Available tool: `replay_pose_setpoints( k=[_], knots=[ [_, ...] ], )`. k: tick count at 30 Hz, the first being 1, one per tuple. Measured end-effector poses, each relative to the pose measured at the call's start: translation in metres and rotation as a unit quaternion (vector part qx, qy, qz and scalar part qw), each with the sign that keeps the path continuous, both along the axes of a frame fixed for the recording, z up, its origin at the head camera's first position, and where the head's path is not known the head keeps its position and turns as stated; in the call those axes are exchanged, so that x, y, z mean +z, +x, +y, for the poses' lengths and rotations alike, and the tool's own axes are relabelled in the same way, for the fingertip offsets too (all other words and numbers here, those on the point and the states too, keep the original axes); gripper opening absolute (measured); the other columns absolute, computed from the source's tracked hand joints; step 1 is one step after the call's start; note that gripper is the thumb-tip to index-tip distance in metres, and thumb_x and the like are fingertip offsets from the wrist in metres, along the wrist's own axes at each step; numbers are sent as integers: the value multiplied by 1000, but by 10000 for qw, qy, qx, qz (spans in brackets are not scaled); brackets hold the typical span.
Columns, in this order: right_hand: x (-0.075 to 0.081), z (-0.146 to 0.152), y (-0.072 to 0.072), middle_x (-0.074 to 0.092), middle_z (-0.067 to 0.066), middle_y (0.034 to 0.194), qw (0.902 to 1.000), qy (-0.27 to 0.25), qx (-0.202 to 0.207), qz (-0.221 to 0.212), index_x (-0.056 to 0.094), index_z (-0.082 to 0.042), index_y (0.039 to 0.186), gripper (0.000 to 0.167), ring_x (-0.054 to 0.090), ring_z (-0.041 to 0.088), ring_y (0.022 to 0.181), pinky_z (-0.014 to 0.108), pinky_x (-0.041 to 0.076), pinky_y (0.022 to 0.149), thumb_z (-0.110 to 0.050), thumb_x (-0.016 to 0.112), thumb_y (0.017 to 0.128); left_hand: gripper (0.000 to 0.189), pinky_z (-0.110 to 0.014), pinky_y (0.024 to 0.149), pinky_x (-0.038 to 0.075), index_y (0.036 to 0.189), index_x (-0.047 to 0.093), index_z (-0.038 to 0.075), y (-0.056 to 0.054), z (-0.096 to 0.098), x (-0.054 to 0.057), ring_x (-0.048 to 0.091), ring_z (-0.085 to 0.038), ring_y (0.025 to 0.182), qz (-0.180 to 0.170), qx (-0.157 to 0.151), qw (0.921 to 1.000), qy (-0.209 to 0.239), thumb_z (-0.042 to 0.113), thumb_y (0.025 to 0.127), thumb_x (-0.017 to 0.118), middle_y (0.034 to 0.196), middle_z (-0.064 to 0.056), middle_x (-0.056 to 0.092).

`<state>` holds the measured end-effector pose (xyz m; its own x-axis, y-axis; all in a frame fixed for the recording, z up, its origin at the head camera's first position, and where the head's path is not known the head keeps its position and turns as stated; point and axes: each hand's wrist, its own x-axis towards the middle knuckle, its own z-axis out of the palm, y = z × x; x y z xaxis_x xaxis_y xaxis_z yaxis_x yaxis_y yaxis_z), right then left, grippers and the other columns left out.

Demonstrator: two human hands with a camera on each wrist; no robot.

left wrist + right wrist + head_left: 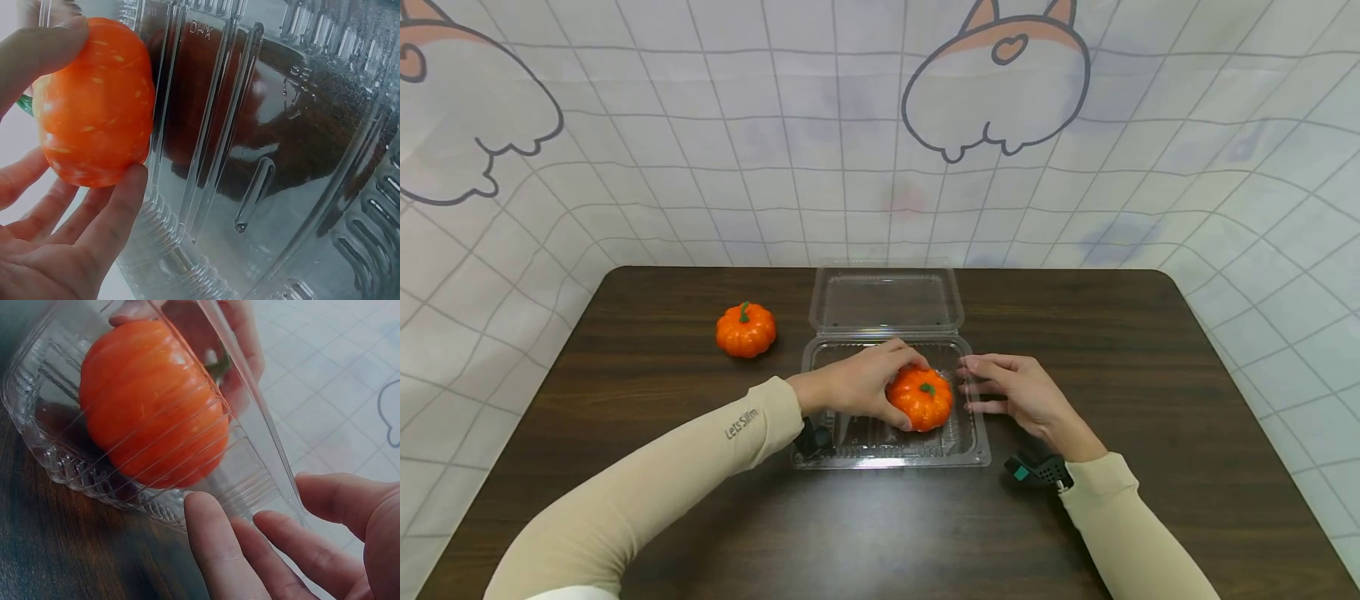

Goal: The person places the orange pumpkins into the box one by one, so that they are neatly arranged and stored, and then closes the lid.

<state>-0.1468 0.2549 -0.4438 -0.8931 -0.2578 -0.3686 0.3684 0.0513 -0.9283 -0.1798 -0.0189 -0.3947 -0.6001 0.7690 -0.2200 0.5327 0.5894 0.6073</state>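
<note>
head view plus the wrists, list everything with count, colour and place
table: 1, dark brown, lower head view
backdrop: 1, white, grey grid, behind table
cartoon animals: 2, white and orange, on backdrop
container: 1, clear, mid-table
lid: 1, clear, open behind container
loose pumpkin: 1, orange and green, on table's left
held pumpkin: 1, orange and green, within container's walls
wrist cameras: 2, black, one per wrist
clothing edge: 1, white, head view's bottom left
sleeves: 2, beige, both forearms
left hand: 1, bare, round held pumpkin
right hand: 1, bare, at container's right wall
</note>
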Motion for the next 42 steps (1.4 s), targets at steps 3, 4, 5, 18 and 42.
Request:
replay_pose_setpoints(
  k=[3, 4, 5, 18, 42],
  knots=[
    [0, -1, 0, 63, 15, 143, 10000, -5, -2, 10, 54, 5, 145, 59, 72, 17, 110, 40, 64, 90, -34, 66, 102, 75, -41, 112, 50, 144, 52, 13, 0, -1, 1, 55, -23, 126, -17, 3, 10000, 27, 32, 82, 89, 144, -8, 52],
    [1, -2, 0, 64, 15, 143, 10000, -12, 2, 13, 54, 5, 145, 59, 72, 17, 109, 40, 64, 90, -34, 66, 102, 75, -41, 112, 50, 144, 52, 12, 1, -2, 2, 55, -24, 125, -22, 0, 10000, 50, 31, 82, 89, 144, -8, 52],
    [1, -3, 0, 64, 14, 142, 10000, -27, 2, 12, 54, 5, 145, 59, 72, 17, 109, 40, 64, 90, -33, 66, 102, 75, -41, 112, 50, 144, 52, 12, 1, -2, 3, 55, -24, 125, -24, -11, 10000, 62, 30, 82, 89, 144, -8, 52],
    [2, -6, -1, 66, 13, 139, 9999, -96, -58, 6, 54, 7, 144, 59, 72, 18, 107, 40, 64, 89, -33, 67, 102, 79, -41, 112, 52, 148, 49, 11, 1, -14, 13, 53, -26, 138, -23, 76, 9999, 82, 29, 83, 89, 152, -7, 49],
    [8, -3, 3, 70, 3, 108, 9999, -103, -123, 46, 58, 4, 139, 50, 72, 14, 90, 37, 66, 84, -30, 66, 103, 75, -38, 104, 58, 152, 46, 12, -2, -66, 35, 52, -26, 141, 65, 688, 9963, 506, 31, 89, 83, 152, -6, 49]
  ],
)
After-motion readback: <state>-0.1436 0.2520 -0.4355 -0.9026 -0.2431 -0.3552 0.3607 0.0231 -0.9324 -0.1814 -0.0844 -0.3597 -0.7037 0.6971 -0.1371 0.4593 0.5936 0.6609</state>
